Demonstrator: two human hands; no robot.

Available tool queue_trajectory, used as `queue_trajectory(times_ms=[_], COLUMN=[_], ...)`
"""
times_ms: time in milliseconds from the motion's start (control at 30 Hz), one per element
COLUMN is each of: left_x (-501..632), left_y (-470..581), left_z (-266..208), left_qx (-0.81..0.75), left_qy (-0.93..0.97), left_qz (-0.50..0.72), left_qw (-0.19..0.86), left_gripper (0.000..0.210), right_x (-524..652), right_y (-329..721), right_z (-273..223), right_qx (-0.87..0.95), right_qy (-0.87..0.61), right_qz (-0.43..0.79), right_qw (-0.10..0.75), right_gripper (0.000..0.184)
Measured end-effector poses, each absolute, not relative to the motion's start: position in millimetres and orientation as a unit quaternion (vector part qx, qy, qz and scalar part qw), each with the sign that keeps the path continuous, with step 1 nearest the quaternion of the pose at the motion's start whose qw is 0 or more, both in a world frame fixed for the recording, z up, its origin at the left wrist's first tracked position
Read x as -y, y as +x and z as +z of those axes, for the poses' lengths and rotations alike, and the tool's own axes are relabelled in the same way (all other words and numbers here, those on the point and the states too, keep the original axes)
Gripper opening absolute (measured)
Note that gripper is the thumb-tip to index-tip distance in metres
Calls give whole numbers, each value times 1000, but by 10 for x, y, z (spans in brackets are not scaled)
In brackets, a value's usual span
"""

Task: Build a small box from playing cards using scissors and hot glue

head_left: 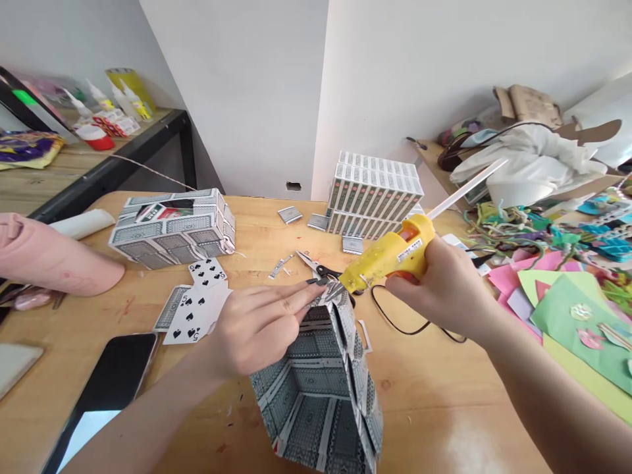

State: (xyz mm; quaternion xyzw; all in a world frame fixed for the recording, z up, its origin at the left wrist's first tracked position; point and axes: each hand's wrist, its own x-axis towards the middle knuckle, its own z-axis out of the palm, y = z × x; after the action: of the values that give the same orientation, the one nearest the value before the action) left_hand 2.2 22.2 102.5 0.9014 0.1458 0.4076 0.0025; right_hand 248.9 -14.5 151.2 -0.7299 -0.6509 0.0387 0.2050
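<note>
Right grip (pixel 447 283) wraps a glue gun (pixel 380 260); left grip (pixel 261 322) touches a card box (pixel 312 378), closure unclear — scissors (pixel 308 261) and cord (pixel 407 334) close by.

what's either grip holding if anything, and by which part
Right grip: yellow glue gun, by its handle. Left grip: on the card structure, at its top edge; whether pinched is unclear.

I see a yellow glue gun (pixel 382 258) right of the left fingers (pixel 289 299); a grey-and-white patterned card box (pixel 316 378) below them; a pink roll (pixel 54 257) far left.
</note>
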Motion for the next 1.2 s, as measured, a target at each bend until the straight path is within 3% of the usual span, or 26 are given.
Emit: queue_trajectory(times_ms=[700, 933, 1200], left_x=[-232, -230, -234], left_y=[44, 72, 104], left_z=[1049, 1037, 1026], left_qx=[-139, -137, -128], left_qy=[908, 906, 904], left_qz=[395, 400, 407], left_qw=[-1, 16, 34], left_gripper=[20, 19, 22], right_x=[187, 182, 160], right_y=[2530, 2590, 2642], right_z=[1453, 1445, 1395], right_qx=[647, 666, 680], right_qy=[-734, -720, -707], right_qz=[-2, -50, -31], right_qw=[207, 188, 191], right_gripper=[30, 20, 35])
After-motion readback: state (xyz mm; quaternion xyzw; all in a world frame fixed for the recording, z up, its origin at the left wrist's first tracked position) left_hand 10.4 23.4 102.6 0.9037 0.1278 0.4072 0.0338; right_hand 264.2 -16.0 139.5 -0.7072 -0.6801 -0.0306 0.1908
